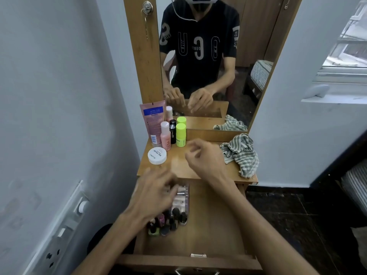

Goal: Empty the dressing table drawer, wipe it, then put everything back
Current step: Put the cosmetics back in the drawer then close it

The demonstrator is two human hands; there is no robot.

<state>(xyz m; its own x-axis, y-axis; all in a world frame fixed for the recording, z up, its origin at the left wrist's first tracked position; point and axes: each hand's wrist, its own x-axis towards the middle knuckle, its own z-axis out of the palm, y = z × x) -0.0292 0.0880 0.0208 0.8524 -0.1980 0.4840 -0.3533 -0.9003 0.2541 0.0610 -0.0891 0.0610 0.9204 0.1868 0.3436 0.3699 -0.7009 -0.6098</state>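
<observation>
The wooden drawer (214,225) is pulled out toward me. Its left side holds several dark nail polish bottles (168,221) and a clear packet of small tubes (181,197). My left hand (153,195) is blurred and reaches over those items with its fingers spread; I cannot tell whether it holds anything. My right hand (202,157) hovers above the tabletop with fingers loosely curled and nothing in it. On the table's back left stand a pink tube (152,124), a pink bottle (165,135), a black bottle (173,132), a lime bottle (181,134) and a white round jar (157,155).
A striped grey cloth (241,153) lies crumpled on the tabletop's right side. The mirror (208,56) stands behind the table and reflects me. A wall with switches and sockets (65,225) is close on the left. A window sill (333,94) is at the right.
</observation>
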